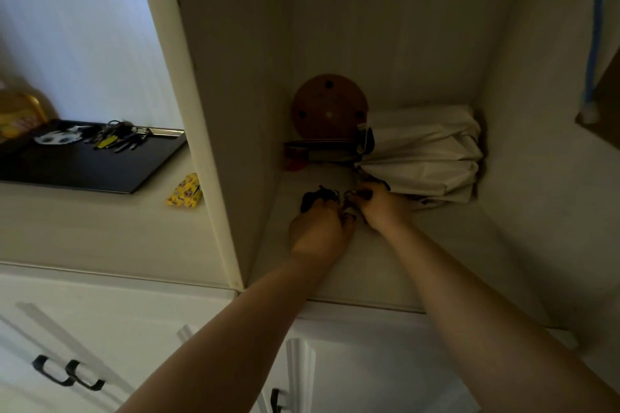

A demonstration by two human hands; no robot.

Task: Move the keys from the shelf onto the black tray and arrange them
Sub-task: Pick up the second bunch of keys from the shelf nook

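Both my hands reach into the white shelf niche [369, 265]. My left hand [318, 231] is curled around a dark bunch of keys [315, 196] lying on the shelf floor. Close beside it, my right hand [379, 204] pinches another small set of keys [352, 194] by its ring. The two bunches lie almost touching in dim light, so details are hard to make out. The black tray [84, 168] rests on the counter to the left, with a bunch of keys [114, 137] and a white keychain figure [58, 137] at its far edge.
Behind my hands lie a folded white cloth bag [426, 154], a round brown wooden disc [328, 107] and a flat dark item with a red piece [302, 152]. A small yellow pack [184, 191] sits on the counter near the tray. White cabinet doors with black handles [67, 375] are below.
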